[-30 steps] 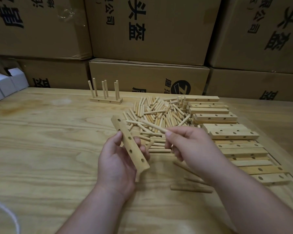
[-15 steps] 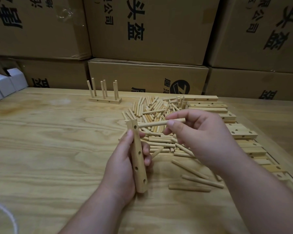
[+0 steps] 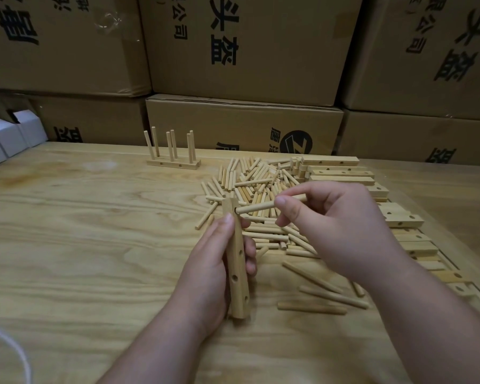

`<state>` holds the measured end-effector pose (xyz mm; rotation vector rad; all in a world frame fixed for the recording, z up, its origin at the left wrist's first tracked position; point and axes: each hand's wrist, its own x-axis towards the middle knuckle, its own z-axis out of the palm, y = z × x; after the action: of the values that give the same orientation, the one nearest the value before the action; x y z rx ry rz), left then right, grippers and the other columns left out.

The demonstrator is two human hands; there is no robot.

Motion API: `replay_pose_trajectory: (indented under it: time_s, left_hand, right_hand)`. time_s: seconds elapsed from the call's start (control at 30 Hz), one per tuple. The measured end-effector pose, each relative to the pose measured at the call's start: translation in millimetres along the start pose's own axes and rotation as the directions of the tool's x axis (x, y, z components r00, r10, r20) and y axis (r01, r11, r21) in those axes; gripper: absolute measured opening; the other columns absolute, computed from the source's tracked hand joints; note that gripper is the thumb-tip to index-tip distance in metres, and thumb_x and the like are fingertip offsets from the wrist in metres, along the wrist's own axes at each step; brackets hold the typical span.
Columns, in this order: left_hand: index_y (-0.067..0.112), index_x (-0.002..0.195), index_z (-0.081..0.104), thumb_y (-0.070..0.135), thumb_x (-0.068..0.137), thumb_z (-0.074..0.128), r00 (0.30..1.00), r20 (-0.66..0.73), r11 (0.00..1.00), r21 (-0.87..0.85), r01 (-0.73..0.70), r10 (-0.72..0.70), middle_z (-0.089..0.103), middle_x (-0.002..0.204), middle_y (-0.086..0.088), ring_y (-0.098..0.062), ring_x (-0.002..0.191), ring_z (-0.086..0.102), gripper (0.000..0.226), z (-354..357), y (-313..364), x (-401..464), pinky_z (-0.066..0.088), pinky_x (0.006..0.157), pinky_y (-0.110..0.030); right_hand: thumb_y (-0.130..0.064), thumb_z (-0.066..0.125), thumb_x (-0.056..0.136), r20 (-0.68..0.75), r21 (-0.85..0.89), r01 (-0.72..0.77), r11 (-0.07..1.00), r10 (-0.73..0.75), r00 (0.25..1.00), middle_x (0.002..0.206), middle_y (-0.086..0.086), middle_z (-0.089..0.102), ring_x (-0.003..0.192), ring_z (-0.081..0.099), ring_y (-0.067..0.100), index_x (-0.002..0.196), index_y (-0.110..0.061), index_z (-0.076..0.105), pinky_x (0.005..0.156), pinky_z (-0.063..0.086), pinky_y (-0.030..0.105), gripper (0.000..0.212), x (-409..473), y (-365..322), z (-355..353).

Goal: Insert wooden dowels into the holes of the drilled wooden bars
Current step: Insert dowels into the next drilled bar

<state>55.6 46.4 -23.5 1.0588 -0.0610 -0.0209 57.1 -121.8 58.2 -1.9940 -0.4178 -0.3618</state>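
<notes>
Dowel (pinched by right hand) meets left-held bar hole.

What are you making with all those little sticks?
A person is fitting dowels into drilled wooden bars. The left hand holds a bar upright, and the right hand pushes a dowel into its top hole. A finished bar with dowels standing up sits farther back, beside the dowel pile.

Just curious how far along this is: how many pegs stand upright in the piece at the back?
6, in the finished bar: a left pair, a middle pair, a right pair. None seem hidden.
</notes>
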Motion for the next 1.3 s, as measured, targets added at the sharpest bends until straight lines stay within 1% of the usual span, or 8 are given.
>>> replay_pose_trajectory:
  time_s: [0.17, 0.53, 0.77, 0.9, 1.07, 1.13, 1.23, 1.3]
  left_hand:
    - [0.027, 0.088, 0.072, 0.055, 0.085, 0.059, 1.0, 0.008, 0.999, 0.04, -0.017, 0.017, 0.058, 0.068, -0.007, -0.018, 0.054, 0.052, 0.03, 0, 0, 0, 0.041, 0.053, -0.029]
    - [0.028, 0.087, 0.076, 0.057, 0.085, 0.061, 1.0, 0.013, 0.998, 0.066, 0.012, -0.013, 0.062, 0.068, -0.008, -0.018, 0.054, 0.058, 0.033, 0, 0, -2, 0.049, 0.05, -0.027]
    - [0.025, 0.087, 0.072, 0.056, 0.079, 0.062, 0.999, 0.039, 0.994, 0.111, -0.005, 0.001, 0.06, 0.066, -0.008, -0.017, 0.052, 0.056, 0.033, -2, 0, -3, 0.047, 0.046, -0.025]
    - [0.027, 0.084, 0.071, 0.055, 0.077, 0.064, 0.998, 0.059, 0.994, 0.112, -0.01, 0.004, 0.06, 0.065, -0.009, -0.017, 0.051, 0.058, 0.03, -3, -1, -3, 0.048, 0.047, -0.024]
    - [0.024, 0.086, 0.067, 0.054, 0.08, 0.063, 0.999, 0.054, 0.993, 0.119, -0.005, -0.001, 0.06, 0.065, -0.008, -0.018, 0.051, 0.057, 0.032, -3, -2, -3, 0.049, 0.05, -0.025]
    - [0.024, 0.085, 0.066, 0.056, 0.087, 0.06, 0.999, 0.043, 0.992, 0.124, -0.017, 0.012, 0.057, 0.062, -0.008, -0.017, 0.049, 0.053, 0.032, -2, -3, -2, 0.048, 0.057, -0.03]
    - [0.014, 0.089, 0.061, 0.062, 0.092, 0.049, 1.0, 0.021, 0.997, 0.075, 0.006, -0.008, 0.047, 0.053, -0.007, -0.019, 0.043, 0.042, 0.05, -2, -6, -1, 0.047, 0.066, -0.039]
    - [0.014, 0.088, 0.064, 0.069, 0.091, 0.042, 0.999, 0.031, 0.995, 0.09, 0.029, -0.032, 0.044, 0.051, -0.007, -0.019, 0.041, 0.041, 0.059, -2, -6, 0, 0.048, 0.066, -0.04]
  right_hand:
    - [-0.027, 0.069, 0.092, 0.042, 0.047, 0.041, 0.998, -0.043, 0.998, 0.073, -0.013, 0.075, 0.063, 0.065, 0.001, 0.092, -0.034, 0.075, 0.057, 0.05, 0.013, 0.009, -1, 0, 2]
    - [-0.021, 0.069, 0.094, 0.016, 0.083, 0.024, 0.996, -0.025, 1.0, 0.077, -0.011, 0.076, 0.068, 0.067, 0.003, 0.095, -0.03, 0.076, 0.059, 0.05, 0.014, 0.012, -1, 8, 6]
    - [-0.03, 0.068, 0.095, -0.066, 0.05, -0.043, 0.998, 0.046, 0.997, 0.07, -0.01, 0.074, 0.063, 0.067, 0.006, 0.086, -0.03, 0.074, 0.057, 0.054, 0.02, 0.011, -2, 14, 15]
    - [-0.032, 0.069, 0.094, -0.107, 0.055, -0.047, 0.997, 0.052, 0.993, 0.061, -0.004, 0.07, 0.049, 0.058, 0.001, 0.082, -0.029, 0.074, 0.046, 0.044, 0.014, 0.013, -4, 11, 15]
    - [-0.037, 0.066, 0.093, -0.17, 0.031, -0.086, 0.996, 0.09, 0.981, 0.064, 0.001, 0.069, 0.058, 0.065, 0.017, 0.08, -0.032, 0.07, 0.053, 0.058, 0.037, 0.015, -8, 10, 21]
    - [-0.041, 0.063, 0.094, -0.123, -0.025, -0.112, 0.993, 0.109, 0.986, 0.068, 0.002, 0.069, 0.061, 0.065, 0.018, 0.082, -0.031, 0.068, 0.057, 0.059, 0.043, 0.016, -7, 9, 21]
    - [-0.045, 0.061, 0.094, 0.019, -0.198, -0.112, 0.974, 0.118, 0.993, 0.067, -0.009, 0.067, 0.052, 0.058, 0.006, 0.081, -0.031, 0.066, 0.047, 0.05, 0.029, 0.02, -2, 8, 11]
    - [-0.049, 0.058, 0.093, 0.116, -0.34, -0.073, 0.938, 0.119, 0.986, 0.07, -0.017, 0.066, 0.058, 0.059, 0.001, 0.082, -0.033, 0.066, 0.051, 0.052, 0.028, 0.021, 0, 6, 3]
